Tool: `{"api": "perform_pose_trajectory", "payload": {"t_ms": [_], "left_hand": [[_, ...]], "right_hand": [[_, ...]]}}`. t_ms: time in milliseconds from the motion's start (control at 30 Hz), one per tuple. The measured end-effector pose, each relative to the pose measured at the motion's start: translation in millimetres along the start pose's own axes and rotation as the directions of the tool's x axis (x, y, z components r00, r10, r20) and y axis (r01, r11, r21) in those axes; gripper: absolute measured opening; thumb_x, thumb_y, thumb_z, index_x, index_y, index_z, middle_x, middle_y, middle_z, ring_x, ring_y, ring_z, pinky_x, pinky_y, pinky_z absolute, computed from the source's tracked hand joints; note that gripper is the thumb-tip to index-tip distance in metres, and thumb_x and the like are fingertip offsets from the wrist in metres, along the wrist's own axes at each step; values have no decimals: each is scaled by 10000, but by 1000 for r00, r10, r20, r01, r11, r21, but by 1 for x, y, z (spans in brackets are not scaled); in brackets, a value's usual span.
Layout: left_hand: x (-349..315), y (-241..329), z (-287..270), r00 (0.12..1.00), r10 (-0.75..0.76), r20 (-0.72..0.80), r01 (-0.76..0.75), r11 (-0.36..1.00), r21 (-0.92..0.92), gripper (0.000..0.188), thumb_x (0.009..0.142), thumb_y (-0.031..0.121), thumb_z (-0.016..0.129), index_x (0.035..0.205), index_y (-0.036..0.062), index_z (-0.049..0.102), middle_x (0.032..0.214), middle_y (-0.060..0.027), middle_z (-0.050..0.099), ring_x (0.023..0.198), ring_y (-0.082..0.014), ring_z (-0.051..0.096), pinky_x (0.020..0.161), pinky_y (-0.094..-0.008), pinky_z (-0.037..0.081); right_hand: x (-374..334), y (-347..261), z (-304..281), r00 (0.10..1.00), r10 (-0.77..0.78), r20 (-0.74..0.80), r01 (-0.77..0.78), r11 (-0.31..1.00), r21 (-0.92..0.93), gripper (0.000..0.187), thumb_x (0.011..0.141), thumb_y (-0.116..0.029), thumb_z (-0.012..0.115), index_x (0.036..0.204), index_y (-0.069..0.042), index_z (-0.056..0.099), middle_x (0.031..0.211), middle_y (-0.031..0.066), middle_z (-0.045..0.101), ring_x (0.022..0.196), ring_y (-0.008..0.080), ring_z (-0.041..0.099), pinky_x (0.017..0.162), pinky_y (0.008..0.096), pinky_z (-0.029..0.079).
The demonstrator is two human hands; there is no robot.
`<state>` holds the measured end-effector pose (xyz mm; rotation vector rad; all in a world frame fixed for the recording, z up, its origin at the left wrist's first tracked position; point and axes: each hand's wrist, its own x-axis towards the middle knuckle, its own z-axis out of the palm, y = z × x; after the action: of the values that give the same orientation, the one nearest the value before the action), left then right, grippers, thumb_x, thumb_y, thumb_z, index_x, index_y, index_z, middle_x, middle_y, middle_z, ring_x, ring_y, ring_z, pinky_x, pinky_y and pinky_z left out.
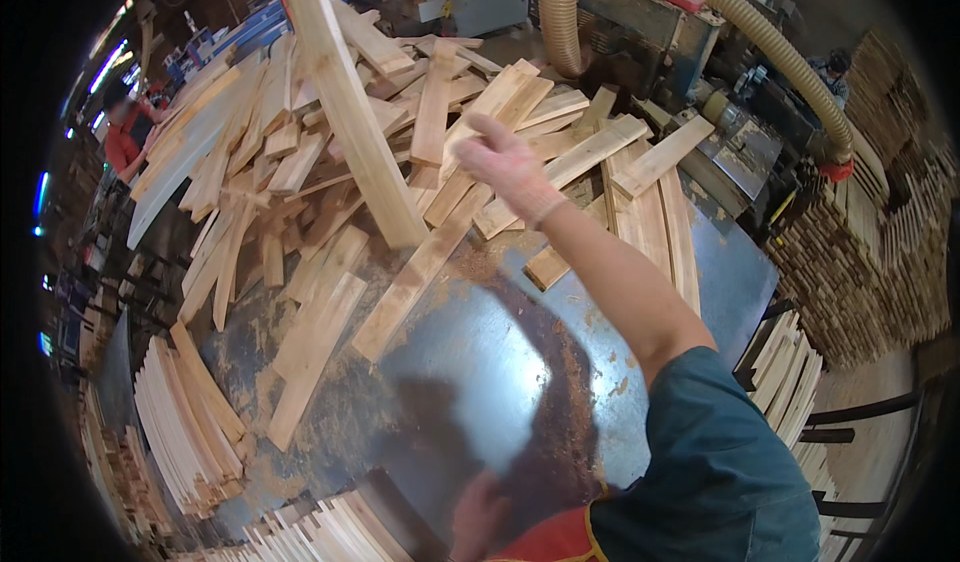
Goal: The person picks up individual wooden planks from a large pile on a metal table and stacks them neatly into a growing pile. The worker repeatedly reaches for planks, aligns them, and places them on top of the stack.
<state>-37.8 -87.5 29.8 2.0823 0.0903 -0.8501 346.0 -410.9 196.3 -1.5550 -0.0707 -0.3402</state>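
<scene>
My right hand [510,170], in a thin pale glove, is stretched out over a heap of loose wooden boards [435,102]. Its fingers are apart and nothing shows in them. Left of it, a long board [352,112] stands steeply tilted, its lower end near the front of the heap; a gap separates it from the hand. Low in the picture, close to the red apron, my left hand [480,514] is a dim, blurred shape whose fingers cannot be made out. Beneath the heap lies a metal tabletop [450,312] dusted with sawdust.
Stacked slats [185,427] stand at the table's left edge, with more [310,537] at the near edge. A tall pile of wood [850,262] rises on the right. Behind are machinery and a ribbed hose [760,32]. Another person in red [130,132] is at the far left.
</scene>
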Motion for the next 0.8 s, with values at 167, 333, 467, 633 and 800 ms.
{"api": "perform_pose_trajectory", "payload": {"t_ms": [167, 333, 467, 633, 800], "left_hand": [[-6, 21, 2, 997, -11, -73, 12, 1000, 13, 685, 950, 225, 761, 1546, -2, 511, 1386, -187, 649, 1272, -301, 670, 1076, -412, 537], [48, 36, -17, 991, 46, -123, -41, 998, 47, 727, 944, 317, 762, 1558, 27, 504, 1548, -211, 547, 1327, -332, 639, 1133, -435, 505], [74, 76, -31, 991, 23, -134, -39, 992, -118, 706, 945, 304, 767, 1548, 37, 516, 1525, -187, 560, 1327, -322, 632, 1111, -426, 516], [74, 75, -18, 979, 133, -155, -110, 983, 148, 696, 932, 361, 781, 1530, 96, 546, 1483, -150, 596, 1262, -306, 676, 1080, -429, 537], [32, 24, -11, 996, 1, -88, 10, 991, 134, 689, 948, 456, 753, 1556, 217, 535, 1524, -114, 593, 1334, -321, 631, 1111, -457, 513]], "right_hand": [[-76, 109, -165, 905, 55, -421, -267, 845, -464, 593, 1000, -334, 701, 1490, -27, 569, 1253, 157, 710, 1126, 217, 670, 988, 352, 532], [-130, 146, -212, 838, 302, -455, -396, 909, -127, 639, 1005, -276, 741, 1520, 32, 520, 1167, 82, 717, 1067, 189, 687, 935, 328, 553], [-111, 121, -83, 807, 563, 180, -589, 790, 171, 805, 951, -258, 823, 1586, 34, 424, 1075, 80, 692, 943, 150, 669, 821, 291, 547], [-37, 164, 93, 875, 425, 233, -402, 905, -141, 927, 849, -318, 866, 1569, 44, 408, 1244, 158, 675, 1095, 258, 675, 929, 354, 561], [29, 200, 211, 914, 398, 78, -399, 917, 2, 785, 867, -255, 871, 1477, 24, 465, 1319, 182, 666, 1108, 315, 688, 942, 420, 576]]}}
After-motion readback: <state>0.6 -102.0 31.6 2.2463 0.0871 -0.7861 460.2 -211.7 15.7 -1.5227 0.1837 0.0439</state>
